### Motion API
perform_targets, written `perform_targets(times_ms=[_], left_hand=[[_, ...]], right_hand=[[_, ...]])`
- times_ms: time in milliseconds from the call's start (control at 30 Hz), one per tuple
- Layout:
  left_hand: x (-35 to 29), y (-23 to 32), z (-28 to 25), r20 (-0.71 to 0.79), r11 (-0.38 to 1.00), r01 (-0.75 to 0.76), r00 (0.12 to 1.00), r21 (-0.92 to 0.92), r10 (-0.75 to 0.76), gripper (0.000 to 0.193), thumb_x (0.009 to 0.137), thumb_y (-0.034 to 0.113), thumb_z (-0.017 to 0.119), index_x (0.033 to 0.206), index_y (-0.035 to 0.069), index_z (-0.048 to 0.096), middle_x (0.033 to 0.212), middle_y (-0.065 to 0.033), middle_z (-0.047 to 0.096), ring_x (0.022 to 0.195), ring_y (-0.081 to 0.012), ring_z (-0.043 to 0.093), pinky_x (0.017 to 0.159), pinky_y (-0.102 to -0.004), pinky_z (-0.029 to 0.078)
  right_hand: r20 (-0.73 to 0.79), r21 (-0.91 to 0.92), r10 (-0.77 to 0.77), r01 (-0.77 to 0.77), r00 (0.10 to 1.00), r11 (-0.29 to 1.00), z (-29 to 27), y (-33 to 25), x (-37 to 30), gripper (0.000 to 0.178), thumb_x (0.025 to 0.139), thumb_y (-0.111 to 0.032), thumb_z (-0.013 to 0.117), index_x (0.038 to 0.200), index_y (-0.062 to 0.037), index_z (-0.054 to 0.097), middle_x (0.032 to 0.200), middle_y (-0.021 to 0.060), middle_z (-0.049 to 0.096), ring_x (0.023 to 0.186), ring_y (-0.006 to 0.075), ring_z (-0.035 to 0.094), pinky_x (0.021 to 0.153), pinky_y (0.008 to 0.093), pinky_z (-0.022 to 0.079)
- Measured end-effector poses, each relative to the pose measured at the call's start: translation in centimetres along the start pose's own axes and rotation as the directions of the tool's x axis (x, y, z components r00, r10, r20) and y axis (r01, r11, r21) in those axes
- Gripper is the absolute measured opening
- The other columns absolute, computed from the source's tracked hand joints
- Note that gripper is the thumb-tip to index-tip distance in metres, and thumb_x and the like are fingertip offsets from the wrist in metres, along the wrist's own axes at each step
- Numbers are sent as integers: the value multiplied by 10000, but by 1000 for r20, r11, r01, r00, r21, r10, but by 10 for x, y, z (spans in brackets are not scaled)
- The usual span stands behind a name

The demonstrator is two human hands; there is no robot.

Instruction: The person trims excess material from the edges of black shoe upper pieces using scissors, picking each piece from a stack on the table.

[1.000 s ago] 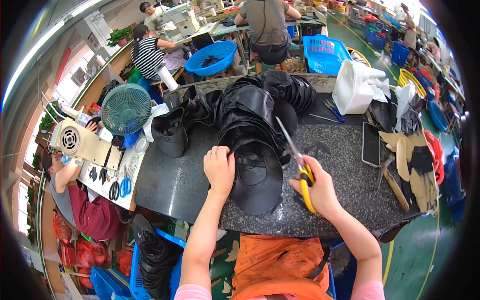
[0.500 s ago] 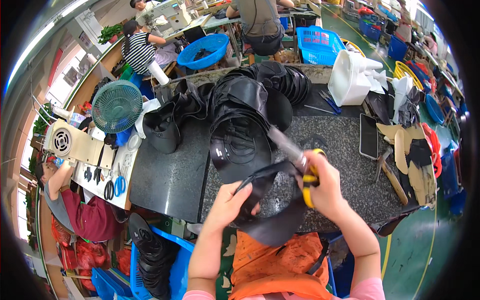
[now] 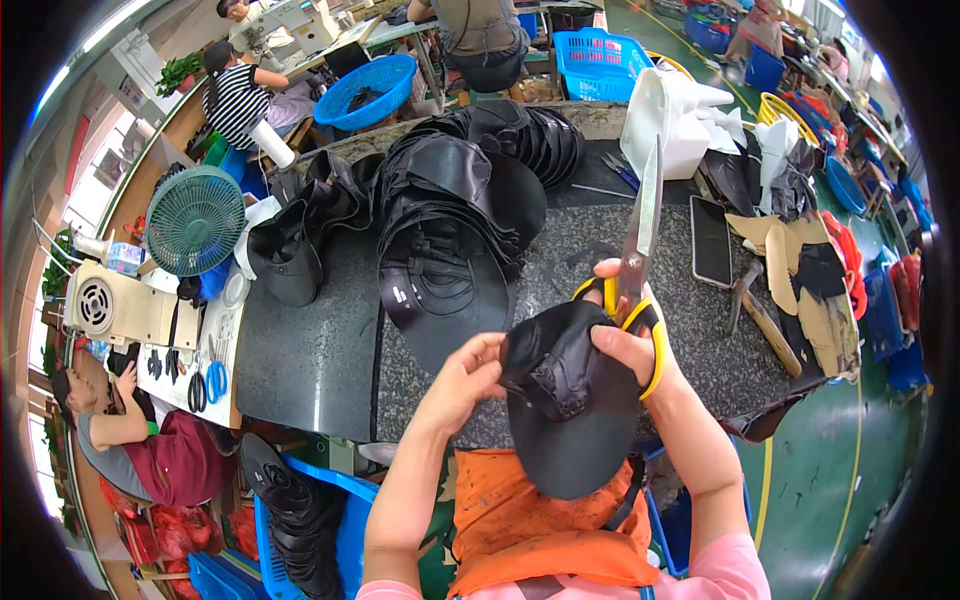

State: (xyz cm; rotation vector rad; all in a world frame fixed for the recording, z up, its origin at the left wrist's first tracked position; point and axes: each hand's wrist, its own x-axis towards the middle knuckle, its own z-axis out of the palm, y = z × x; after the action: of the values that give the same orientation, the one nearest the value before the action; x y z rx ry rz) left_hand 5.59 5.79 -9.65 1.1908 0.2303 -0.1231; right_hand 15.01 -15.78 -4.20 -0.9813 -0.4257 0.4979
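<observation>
The left hand (image 3: 458, 388), a little below the centre of the frame, pinches with thumb and fingers the left edge of a black visor-shaped piece (image 3: 575, 445). The right hand (image 3: 632, 348) is closed around the yellow-and-black scissors (image 3: 648, 215), whose blades point upward, and its thumb also presses the upper right edge of this piece. The piece is in front of the orange apron (image 3: 545, 525) and the near edge of the table.

The table (image 3: 725, 345) is dark stone, speckled at centre and right, smoother at left. A stack of black pieces (image 3: 450, 240) leans at the upper centre; a phone (image 3: 711, 242) and a hammer (image 3: 768, 332) lie at the right. At the left of the frame are a green fan (image 3: 195, 220) and a sewing machine (image 3: 125, 305). The green floor (image 3: 820, 450) has yellow lines. Other people sit at workplaces at the upper left and left.

Some right-hand fingers are hidden behind the scissors and the piece. The person at the top centre is cut off by the frame, and the objects at the far right are too small to distinguish.
</observation>
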Motion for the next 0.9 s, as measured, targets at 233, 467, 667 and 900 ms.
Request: perform_targets(times_ms=[233,467,667,900], left_hand=[[-3,0,-7,196,634,61,970,-771,144,396,1043,424,376,1048,87,584,667,-29,491,529,-142,503,510,-289,421],[-20,33,12,-212,483,-408,552,775,806,358,893,198,662,1165,-12,560,1071,-125,577,995,-234,542,907,-350,427],[-27,38,78,-13,882,-343,930,323,366,319,874,53,675,1167,-20,572,1131,-118,648,947,-196,635,794,-313,502],[-46,53,49,-44,973,-219,975,-75,217,257,897,-20,622,1154,-7,609,1055,-85,692,832,-91,638,680,-228,507]], right_hand=[[-110,-252,10,-37,994,967,-2,-6,0,555,795,-96,754,1282,-86,489,950,-4,527,892,78,516,813,226,422],[-358,-41,-87,78,930,996,16,0,-6,493,841,-63,709,1281,-98,491,963,-17,495,884,59,481,795,217,410],[-81,-543,-239,158,968,824,28,-10,-28,474,863,0,681,1287,-65,480,997,-15,505,898,73,477,801,249,428],[390,-916,-205,356,898,-184,-5,-65,-54,685,574,-346,872,1169,-161,589,884,62,508,784,267,539,687,390,411]])
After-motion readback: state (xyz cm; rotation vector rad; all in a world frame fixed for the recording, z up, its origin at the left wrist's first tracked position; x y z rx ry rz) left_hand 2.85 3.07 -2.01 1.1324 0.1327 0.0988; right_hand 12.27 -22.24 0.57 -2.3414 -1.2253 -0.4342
